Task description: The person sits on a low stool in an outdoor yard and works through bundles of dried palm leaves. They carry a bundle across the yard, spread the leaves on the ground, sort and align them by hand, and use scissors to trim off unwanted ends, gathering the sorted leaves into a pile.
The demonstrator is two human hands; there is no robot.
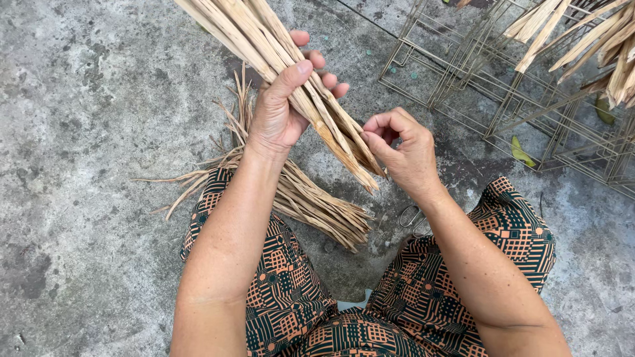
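We are gripping a bundle of dried plant strips [311, 99] at top centre, our left hand [281, 109] wrapping its fingers around it. Our right hand [403, 149], fingers curled, is pinching the bundle's lower ends. More strips [311, 205] are lying on the concrete floor [92, 132] below.

left hand [281, 109] gripping dried strips [297, 86] | right hand [403, 149] pinching strip ends | wire frames [529, 99] beyond

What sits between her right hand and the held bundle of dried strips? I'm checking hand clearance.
Nothing visible does. The right hand pinches at the lower end of the bundle that the left hand grips; no other object lies between them.
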